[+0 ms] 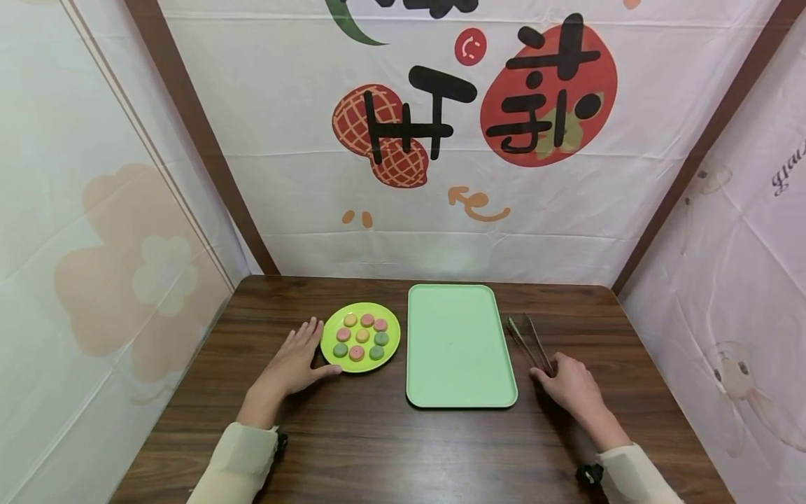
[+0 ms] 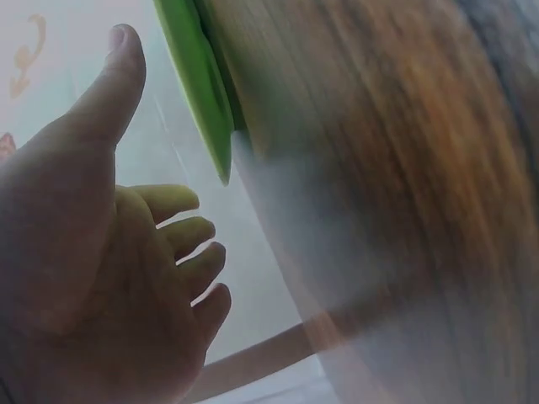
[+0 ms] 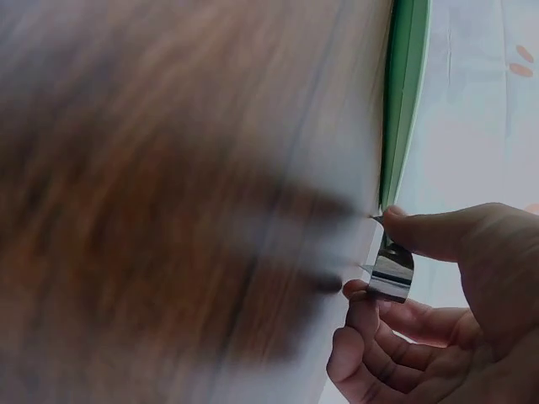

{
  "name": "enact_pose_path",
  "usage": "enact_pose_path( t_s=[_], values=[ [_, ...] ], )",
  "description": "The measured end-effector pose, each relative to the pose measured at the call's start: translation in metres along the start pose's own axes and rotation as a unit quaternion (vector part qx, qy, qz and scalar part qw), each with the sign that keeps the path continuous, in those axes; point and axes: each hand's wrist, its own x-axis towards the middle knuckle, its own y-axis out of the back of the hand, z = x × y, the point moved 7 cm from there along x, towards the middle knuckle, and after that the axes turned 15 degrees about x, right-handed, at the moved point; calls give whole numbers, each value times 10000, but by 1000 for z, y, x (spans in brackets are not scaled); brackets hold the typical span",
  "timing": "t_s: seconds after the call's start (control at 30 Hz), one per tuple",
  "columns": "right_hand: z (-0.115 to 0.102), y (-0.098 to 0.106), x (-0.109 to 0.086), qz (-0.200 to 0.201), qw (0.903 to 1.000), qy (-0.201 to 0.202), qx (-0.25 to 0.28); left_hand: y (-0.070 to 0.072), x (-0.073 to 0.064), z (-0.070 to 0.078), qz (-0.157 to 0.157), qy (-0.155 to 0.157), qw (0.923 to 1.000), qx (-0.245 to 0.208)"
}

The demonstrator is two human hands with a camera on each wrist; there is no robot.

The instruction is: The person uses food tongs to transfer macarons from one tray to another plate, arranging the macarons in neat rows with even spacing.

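Note:
My left hand (image 1: pixel 296 358) lies spread at the left rim of a lime-green round plate (image 1: pixel 329 352), thumb and fingers straight. On the plate sit several small macarons (image 1: pixel 362 336) in pink, yellow and green. In the left wrist view the palm shows bare beside the plate's edge (image 2: pixel 198 84). At the right, my right hand (image 1: pixel 571 386) holds metal tongs (image 1: pixel 537 341) near their bent end, the two arms apart and pointing away from me. The right wrist view shows the thumb (image 3: pixel 421 231) and a fingertip on either side of that shiny bend.
A pale green rectangular tray (image 1: pixel 460 346) lies between the plate and the tongs. All stand on a dark wooden table (image 1: pixel 378 448). Printed cloth walls (image 1: pixel 302 203) rise behind the table and at both sides.

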Motion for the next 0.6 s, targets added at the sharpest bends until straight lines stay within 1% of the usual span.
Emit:
enact_pose_path(
  t_s=[0.17, 0.33, 0.5, 0.6],
  values=[
    [0, -3, 1, -54, 9999, -100, 75, 3, -2, -2, 40, 54, 10000, -7],
    [-2, -4, 1, -13, 9999, -71, 92, 6, -5, -5, 111, 81, 9999, -84],
    [0, -6, 0, -41, 9999, -32, 126, 9, -8, -7, 119, 112, 9998, -101],
    [-1, -4, -1, -45, 9998, -2, 184, 12, -9, -8, 107, 129, 9998, -102]
  ],
)
